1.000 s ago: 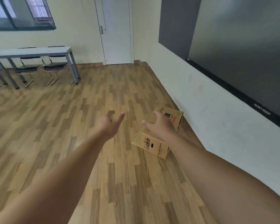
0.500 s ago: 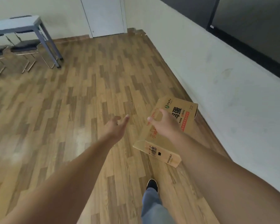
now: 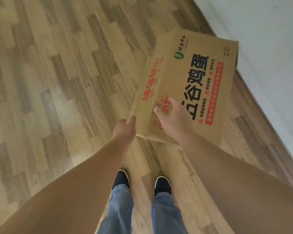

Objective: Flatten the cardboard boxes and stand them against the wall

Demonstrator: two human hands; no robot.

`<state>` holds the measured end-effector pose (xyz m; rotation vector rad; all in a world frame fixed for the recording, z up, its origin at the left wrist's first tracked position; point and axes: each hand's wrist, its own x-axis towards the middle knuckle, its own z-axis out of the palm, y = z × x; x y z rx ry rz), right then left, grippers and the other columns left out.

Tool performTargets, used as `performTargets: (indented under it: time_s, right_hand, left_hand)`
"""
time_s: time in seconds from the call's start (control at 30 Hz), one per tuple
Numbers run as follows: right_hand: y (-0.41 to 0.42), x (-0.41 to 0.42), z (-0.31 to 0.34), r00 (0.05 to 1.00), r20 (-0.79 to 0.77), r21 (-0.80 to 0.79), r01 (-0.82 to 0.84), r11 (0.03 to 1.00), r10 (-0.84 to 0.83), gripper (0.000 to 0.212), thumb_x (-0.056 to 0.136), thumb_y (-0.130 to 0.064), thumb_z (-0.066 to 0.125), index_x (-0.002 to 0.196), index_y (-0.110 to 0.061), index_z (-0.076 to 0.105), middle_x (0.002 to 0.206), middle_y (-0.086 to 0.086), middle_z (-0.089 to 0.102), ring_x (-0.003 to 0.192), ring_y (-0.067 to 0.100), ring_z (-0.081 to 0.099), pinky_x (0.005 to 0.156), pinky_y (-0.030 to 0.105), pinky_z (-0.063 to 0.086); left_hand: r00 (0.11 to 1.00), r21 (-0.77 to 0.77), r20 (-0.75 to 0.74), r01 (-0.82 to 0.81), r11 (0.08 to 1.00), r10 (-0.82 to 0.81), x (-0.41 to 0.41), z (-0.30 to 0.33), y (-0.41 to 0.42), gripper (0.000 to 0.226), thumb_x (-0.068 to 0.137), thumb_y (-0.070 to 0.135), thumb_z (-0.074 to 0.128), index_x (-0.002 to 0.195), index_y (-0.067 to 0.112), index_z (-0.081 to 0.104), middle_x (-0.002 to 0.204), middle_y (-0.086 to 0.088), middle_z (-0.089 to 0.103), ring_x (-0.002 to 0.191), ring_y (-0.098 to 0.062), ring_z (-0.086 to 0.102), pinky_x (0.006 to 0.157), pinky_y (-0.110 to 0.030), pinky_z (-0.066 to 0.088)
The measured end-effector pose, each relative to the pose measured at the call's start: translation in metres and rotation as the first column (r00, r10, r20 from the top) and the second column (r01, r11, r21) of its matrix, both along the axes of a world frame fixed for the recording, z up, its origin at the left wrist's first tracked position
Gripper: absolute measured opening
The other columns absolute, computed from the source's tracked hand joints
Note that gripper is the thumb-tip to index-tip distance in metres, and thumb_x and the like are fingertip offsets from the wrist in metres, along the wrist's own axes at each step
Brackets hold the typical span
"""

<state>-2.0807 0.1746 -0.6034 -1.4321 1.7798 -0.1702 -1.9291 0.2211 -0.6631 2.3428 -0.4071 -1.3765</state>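
Box: I see the cardboard box (image 3: 184, 85) unflattened, near the wall (image 3: 269, 39).
Left hand (image 3: 125, 130): pinching its left edge.
Right hand (image 3: 172, 115): spread flat on top.
Remaining: I judge flattening and standing.

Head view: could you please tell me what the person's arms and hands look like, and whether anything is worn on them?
Both forearms are bare, with no sleeves in view. The left hand and right hand wear no gloves, and no rings, watch or wristband show. Lower down the person wears blue jeans and dark slip-on shoes.
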Motion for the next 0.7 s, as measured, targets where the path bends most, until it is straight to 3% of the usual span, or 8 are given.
performTargets:
  time_s: [0.03,0.17,0.3,0.4,0.47,0.57,0.7]
  right_hand:
    - [-0.01,0.007,-0.046,0.999,-0.02,0.007,0.03,1.0,-0.03,0.072,0.099,-0.055,0.058,0.16,-0.026,0.034,0.154,-0.001,0.048,0.141,0.023,0.045,0.111,0.044,0.039]
    - [-0.028,0.017,-0.145,0.995,-0.094,-0.066,0.037,0.997,-0.043,0.075,0.097,-0.058,0.058,0.16,-0.027,0.03,0.161,0.0,0.041,0.146,0.025,0.04,0.116,0.051,0.037]
    - [-0.028,0.024,-0.207,0.961,-0.277,-0.055,-0.026,0.998,0.01,0.081,0.098,-0.06,0.054,0.164,-0.028,0.02,0.172,0.006,0.016,0.159,0.029,0.006,0.126,0.057,0.009]
    - [-0.024,0.03,-0.219,0.942,-0.334,-0.065,-0.053,0.996,0.028,0.083,0.097,-0.061,0.052,0.165,-0.028,0.017,0.174,0.008,0.004,0.159,0.03,-0.007,0.126,0.058,-0.001]
    - [-0.024,0.033,-0.218,0.946,-0.323,-0.052,-0.035,0.998,0.017,0.084,0.097,-0.062,0.053,0.165,-0.028,0.016,0.174,0.007,0.001,0.159,0.029,-0.008,0.126,0.057,-0.002]
    - [-0.032,0.032,-0.205,0.955,-0.296,-0.038,-0.003,0.999,-0.008,0.085,0.097,-0.062,0.053,0.165,-0.027,0.016,0.174,0.006,0.003,0.159,0.027,-0.007,0.127,0.055,0.0]
    - [-0.048,0.031,-0.172,0.971,-0.235,-0.058,0.021,0.998,-0.034,0.087,0.097,-0.063,0.054,0.166,-0.027,0.013,0.174,0.004,0.008,0.16,0.025,-0.002,0.128,0.054,0.005]
  left_hand:
    - [1.0,0.035,-0.018,-0.017,0.999,0.018,0.001,-0.05,-0.011,0.068,0.099,0.06,0.049,0.144,0.009,0.055,0.14,-0.014,0.059,0.123,-0.036,0.057,0.087,-0.037,0.043]
    - [0.986,0.102,-0.058,-0.149,0.984,0.155,0.002,-0.142,-0.03,0.076,0.097,0.059,0.052,0.154,0.009,0.042,0.147,-0.017,0.053,0.128,-0.04,0.055,0.104,-0.051,0.048]
    - [0.853,0.231,-0.176,-0.45,0.863,0.492,0.005,-0.206,-0.033,0.071,0.096,0.062,0.055,0.146,0.012,0.05,0.13,-0.009,0.062,0.114,-0.033,0.063,0.102,-0.044,0.051]
    - [0.676,0.323,-0.32,-0.581,0.747,0.664,-0.005,-0.218,-0.032,0.057,0.101,0.053,0.057,0.142,0.014,0.05,0.118,-0.015,0.065,0.107,-0.034,0.07,0.098,-0.048,0.057]
    - [0.619,0.374,-0.37,-0.583,0.722,0.692,-0.01,-0.215,-0.035,0.054,0.098,0.049,0.065,0.135,0.011,0.055,0.117,-0.014,0.067,0.102,-0.032,0.071,0.095,-0.047,0.059]
    - [0.635,0.406,-0.4,-0.524,0.749,0.661,-0.011,-0.205,-0.044,0.044,0.09,0.049,0.076,0.104,0.009,0.065,0.105,-0.007,0.07,0.098,-0.026,0.071,0.095,-0.041,0.06]
    - [0.68,0.326,-0.345,-0.56,0.762,0.647,-0.01,-0.17,-0.058,0.054,0.088,0.062,0.072,0.105,0.011,0.067,0.1,-0.003,0.072,0.094,-0.022,0.071,0.087,-0.037,0.06]
